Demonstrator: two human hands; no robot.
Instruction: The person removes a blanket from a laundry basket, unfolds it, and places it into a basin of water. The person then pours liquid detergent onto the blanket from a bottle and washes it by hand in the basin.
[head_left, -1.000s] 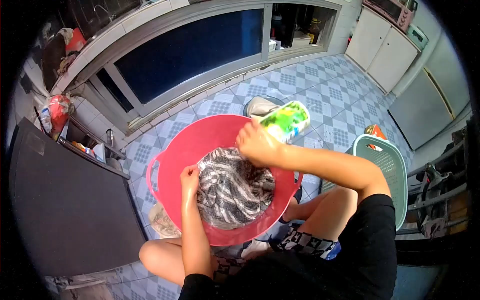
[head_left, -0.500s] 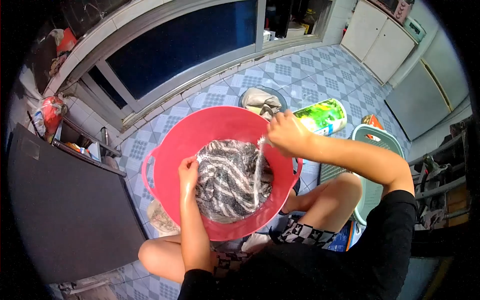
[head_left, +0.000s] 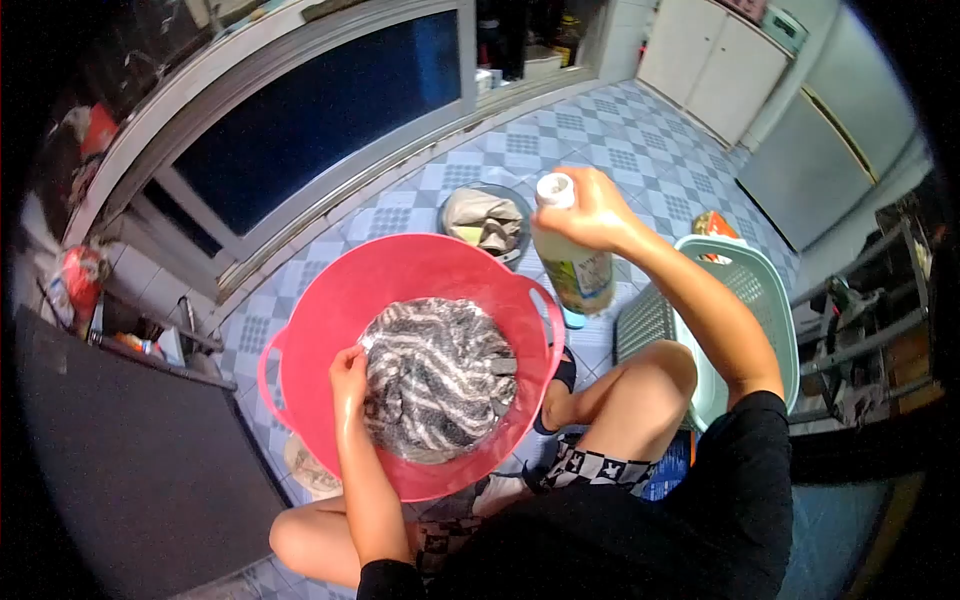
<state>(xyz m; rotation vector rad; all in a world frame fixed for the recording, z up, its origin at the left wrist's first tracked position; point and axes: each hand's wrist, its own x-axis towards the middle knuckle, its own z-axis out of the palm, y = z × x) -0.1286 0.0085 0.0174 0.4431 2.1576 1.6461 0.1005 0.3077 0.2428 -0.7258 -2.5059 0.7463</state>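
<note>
A pink two-handled tub [head_left: 330, 290] stands between the legs, with a wet grey-and-white striped cloth [head_left: 435, 380] lying inside. At the cloth's left edge, my left hand [head_left: 349, 378] pinches a bit of it between thumb and fingers. My right hand [head_left: 590, 208] is wrapped round the upper part of a bottle [head_left: 580, 275], held upright beyond the tub's right handle. The bottle has a white top and a green-yellow label.
Behind the tub, a round basin [head_left: 518, 215] holds beige cloth. A green perforated basket [head_left: 765, 290] is at the right, with an orange packet [head_left: 713, 226] behind it. A dark panel [head_left: 130, 460] stands at the left, a fridge [head_left: 810, 160] at the back right.
The bottle, earlier tilted with liquid pouring into the tub, is now upright and the stream has stopped. My right hand has risen away from the tub; my left hand stays at the cloth.
</note>
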